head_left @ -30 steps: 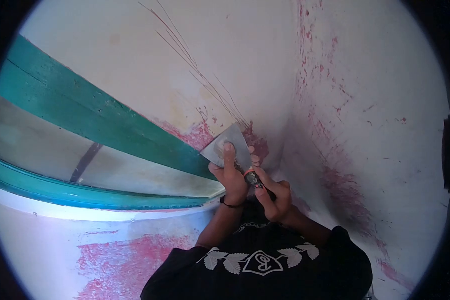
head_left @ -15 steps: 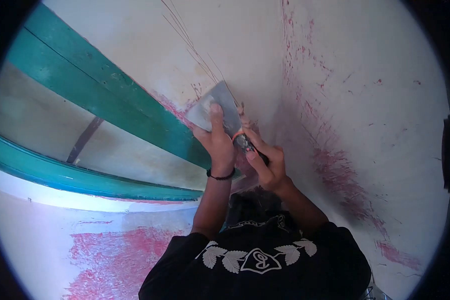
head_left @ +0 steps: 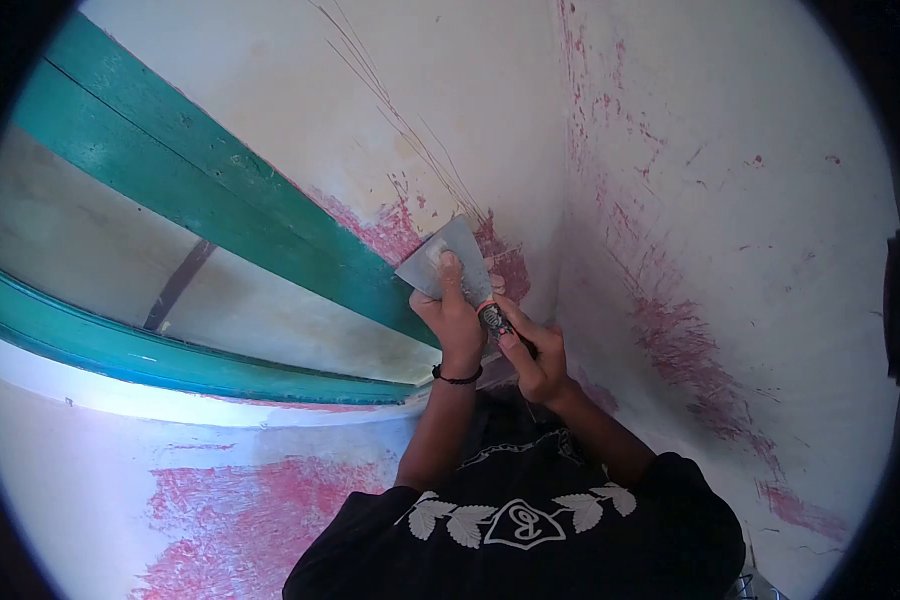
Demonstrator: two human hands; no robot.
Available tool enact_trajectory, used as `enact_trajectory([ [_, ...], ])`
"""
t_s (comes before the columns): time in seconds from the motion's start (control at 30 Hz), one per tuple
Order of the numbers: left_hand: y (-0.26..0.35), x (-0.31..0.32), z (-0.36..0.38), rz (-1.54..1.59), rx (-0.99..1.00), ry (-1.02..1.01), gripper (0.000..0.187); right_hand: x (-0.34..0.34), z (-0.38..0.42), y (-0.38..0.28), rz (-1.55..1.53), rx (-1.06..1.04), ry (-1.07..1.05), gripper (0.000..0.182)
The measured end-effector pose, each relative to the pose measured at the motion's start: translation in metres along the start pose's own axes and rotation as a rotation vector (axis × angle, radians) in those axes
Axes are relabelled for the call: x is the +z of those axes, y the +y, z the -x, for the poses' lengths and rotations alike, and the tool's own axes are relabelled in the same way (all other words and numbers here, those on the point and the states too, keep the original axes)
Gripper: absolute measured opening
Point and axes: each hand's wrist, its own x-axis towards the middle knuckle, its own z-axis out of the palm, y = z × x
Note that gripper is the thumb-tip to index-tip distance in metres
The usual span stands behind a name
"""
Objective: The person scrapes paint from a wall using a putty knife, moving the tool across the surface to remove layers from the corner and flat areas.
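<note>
A wide putty knife [head_left: 467, 240] with a grey metal blade and a dark handle with an orange ring lies against the pale wall [head_left: 490, 110]. My right hand [head_left: 536, 355] wraps round its handle. On the blade, the thumb of my left hand [head_left: 452, 322] presses flat; this hand's other fingers are mostly hidden behind the metal. Bare pink patches [head_left: 395, 232] show beside and above the blade. Its left corner is close to the green wooden frame [head_left: 270, 215]. Thin scratch lines run up the wall from the blade's top corner.
On the right, another wall [head_left: 750, 220] with reddish scraped streaks meets this one at a corner. A second green rail [head_left: 170, 355] curves along the lower left. Below it, the wall has a large scraped pink patch [head_left: 250, 515].
Both hands and the putty knife have moved down the wall toward my body and a little right. More pink surface shows above and beside the blade.
</note>
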Motion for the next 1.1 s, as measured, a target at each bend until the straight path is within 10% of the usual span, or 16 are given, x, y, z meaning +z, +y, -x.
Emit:
enact_trajectory([
  [0.23, 0.005, 0.017, -0.023, -0.133, 0.302, 0.048, 0.025, -0.008, -0.027, -0.014, 0.032, 0.006, -0.045, 0.045],
  [1.1, -0.003, 0.010, 0.001, 0.018, 0.016, 0.094, 0.026, -0.017, -0.009, -0.009, 0.067, -0.042, -0.066, 0.043],
])
